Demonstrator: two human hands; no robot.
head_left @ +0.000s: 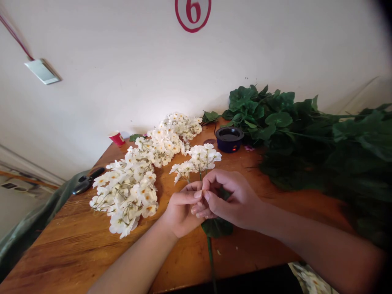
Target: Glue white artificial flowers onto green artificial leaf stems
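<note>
Head view: the left hand [185,209] has its fingers closed around a white-petalled, green-stemmed flower spray [202,157], above the brown wooden tabletop [70,247]. The right hand [234,200] pinches thumb and forefinger together beside the left thumb; whether anything sits between them, one cannot tell. White blossoms [131,185] heap to the left, a black-handled tool [82,187] lies at the left edge, and dense green leaves [277,119] crowd the right. Bare wood lies open left of the hands.
</note>
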